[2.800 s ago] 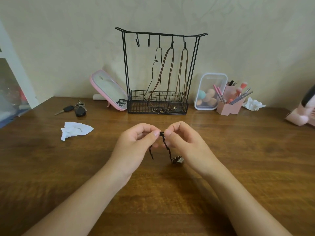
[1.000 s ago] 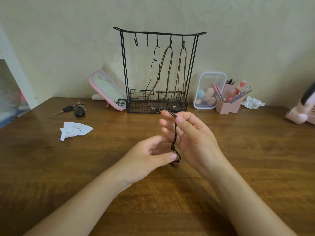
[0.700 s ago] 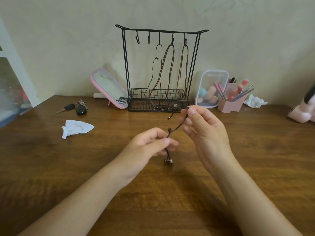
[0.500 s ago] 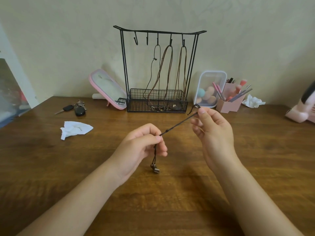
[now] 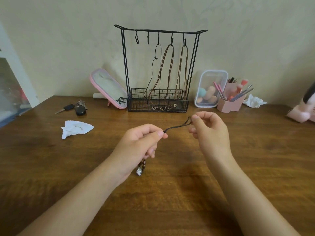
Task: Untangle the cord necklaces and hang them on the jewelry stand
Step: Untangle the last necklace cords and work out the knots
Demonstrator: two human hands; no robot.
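A dark cord necklace (image 5: 177, 127) stretches taut between my two hands above the wooden table (image 5: 51, 159). My left hand (image 5: 139, 143) pinches the cord near a knot, and brown beads with a small metal pendant (image 5: 140, 168) hang below that fist. My right hand (image 5: 211, 132) pinches the small loop at the cord's other end. The black wire jewelry stand (image 5: 160, 70) is at the back by the wall. Three cord necklaces hang from its three right hooks into its basket; its two left hooks are bare.
A pink mirror (image 5: 109, 88) leans left of the stand. Keys (image 5: 75, 108) and a crumpled white tissue (image 5: 75, 129) lie at the left. A clear sponge box (image 5: 210, 88), a pink brush holder (image 5: 231, 99), another tissue (image 5: 254, 101) and a pink object (image 5: 303, 109) sit at the right.
The bunched cord has been drawn out straight. My right hand moved right and up with the loop end; my left hand closed lower on the cord, and the pendant now hangs below it.
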